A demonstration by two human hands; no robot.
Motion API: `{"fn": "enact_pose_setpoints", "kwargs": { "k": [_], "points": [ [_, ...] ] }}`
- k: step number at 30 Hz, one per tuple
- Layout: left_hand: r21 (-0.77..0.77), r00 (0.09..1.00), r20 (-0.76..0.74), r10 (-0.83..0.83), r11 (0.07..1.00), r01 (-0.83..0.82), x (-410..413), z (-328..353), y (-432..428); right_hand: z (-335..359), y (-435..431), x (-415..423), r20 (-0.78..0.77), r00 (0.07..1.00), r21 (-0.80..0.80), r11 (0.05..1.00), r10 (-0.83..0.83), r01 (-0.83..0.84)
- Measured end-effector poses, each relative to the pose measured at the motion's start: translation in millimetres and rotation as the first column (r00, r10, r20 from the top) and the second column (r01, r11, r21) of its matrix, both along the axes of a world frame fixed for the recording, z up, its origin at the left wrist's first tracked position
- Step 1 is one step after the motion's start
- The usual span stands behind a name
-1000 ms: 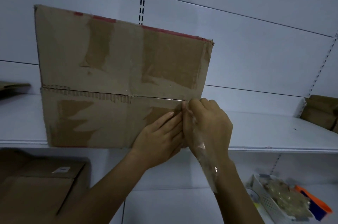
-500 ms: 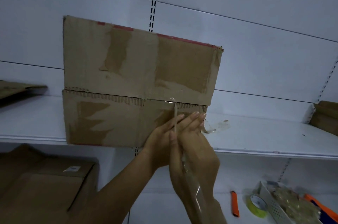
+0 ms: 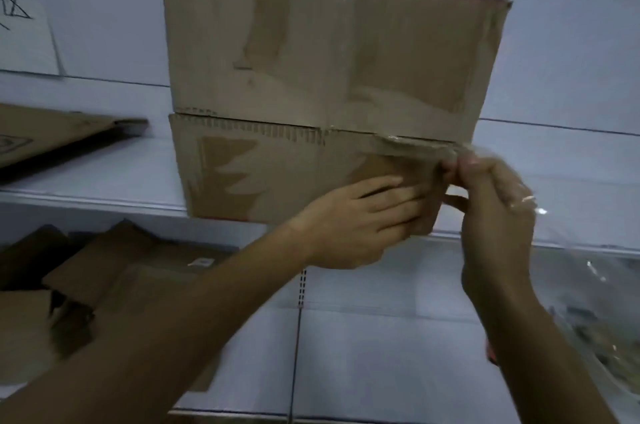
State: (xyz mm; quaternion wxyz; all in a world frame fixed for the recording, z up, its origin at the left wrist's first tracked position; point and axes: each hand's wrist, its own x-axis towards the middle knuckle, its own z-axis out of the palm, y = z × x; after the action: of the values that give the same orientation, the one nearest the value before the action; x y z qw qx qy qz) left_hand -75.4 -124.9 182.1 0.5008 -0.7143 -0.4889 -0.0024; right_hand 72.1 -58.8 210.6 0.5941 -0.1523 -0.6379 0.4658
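We are peeling clear tape (image 3: 415, 142) off the box (image 3: 311, 52) at the shelf (image 3: 86, 181) front edge, right hand (image 3: 491, 215) pinching it, left hand (image 3: 360, 219) flat (bracing), so next we pull steadily along the seam.

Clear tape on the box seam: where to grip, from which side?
Grip the clear tape at its lifted right end, coming from the right, where the right hand pinches it. Leftward it lies flat along the seam, no edge to catch. The left hand braces the box.

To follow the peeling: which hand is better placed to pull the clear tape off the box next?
Probably the right hand: it pinches the clear tape at the seam's right end. The left hand lies flat on the cardboard box, bracing it.
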Motion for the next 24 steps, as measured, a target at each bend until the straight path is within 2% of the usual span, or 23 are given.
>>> {"fn": "enact_pose_setpoints", "kwargs": {
  "k": [1, 3, 5, 7, 9, 12, 14, 16, 19, 21, 24],
  "points": [
    [-0.040, 1.000, -0.025, -0.018, 0.999, 0.017, -6.9, 3.2, -11.5, -1.2, 5.3, -3.3, -0.017, 0.999, -0.041, 0.998, 0.049, -0.050],
    [0.023, 0.998, -0.047, -0.042, 0.999, 0.043, -17.2, 9.8, -40.8, 5.0, 5.8, -8.2, -0.039, 0.996, -0.103, 0.991, 0.082, -0.085],
    [0.193, 0.998, -0.070, 0.003, 0.981, 0.010, -27.3, 24.3, -60.8, 1.9, 4.9, -12.6, -0.083, 0.994, -0.142, 0.986, 0.071, -0.082],
    [0.372, 0.997, 0.009, 0.081, 0.925, -0.078, -31.9, 53.7, -74.0, -1.9, -0.8, -14.5, -0.109, 0.992, -0.157, 0.985, 0.061, -0.078],
    [0.465, 0.969, 0.180, 0.169, 0.854, -0.235, -34.2, 86.9, -81.1, -4.5, -10.9, -16.6, -0.142, 0.985, -0.140, 0.984, 0.094, -0.114],
    [0.377, 0.854, 0.375, 0.361, 0.782, -0.497, -42.8, 131.6, -81.3, -0.3, -20.0, -19.8, -0.206, 0.966, -0.075, 0.982, 0.157, -0.175],
    [0.328, 0.802, 0.430, 0.414, 0.756, -0.566, -44.5, 142.6, -73.5, 6.6, -22.9, -21.8, -0.212, 0.965, -0.048, 0.985, 0.154, -0.168],
    [0.316, 0.788, 0.446, 0.424, 0.750, -0.582, -41.3, 142.7, -65.1, 11.4, -21.7, -22.4, -0.236, 0.957, -0.098, 0.976, 0.167, -0.195],
    [0.343, 0.794, 0.446, 0.414, 0.740, -0.579, -26.4, 143.1, -54.6, 14.0, -22.8, -22.7, -0.299, 0.934, -0.267, 0.922, 0.195, -0.279],
    [0.353, 0.794, 0.454, 0.405, 0.736, -0.577, -17.2, 144.9, -48.0, 9.5, -27.7, -23.3, -0.318, 0.935, -0.326, 0.908, 0.157, -0.263],
    [0.357, 0.797, 0.458, 0.394, 0.740, -0.571, -9.4, 144.2, -41.0, -2.6, -44.0, -25.4, -0.330, 0.942, -0.328, 0.930, 0.052, -0.167]
  ]
}}
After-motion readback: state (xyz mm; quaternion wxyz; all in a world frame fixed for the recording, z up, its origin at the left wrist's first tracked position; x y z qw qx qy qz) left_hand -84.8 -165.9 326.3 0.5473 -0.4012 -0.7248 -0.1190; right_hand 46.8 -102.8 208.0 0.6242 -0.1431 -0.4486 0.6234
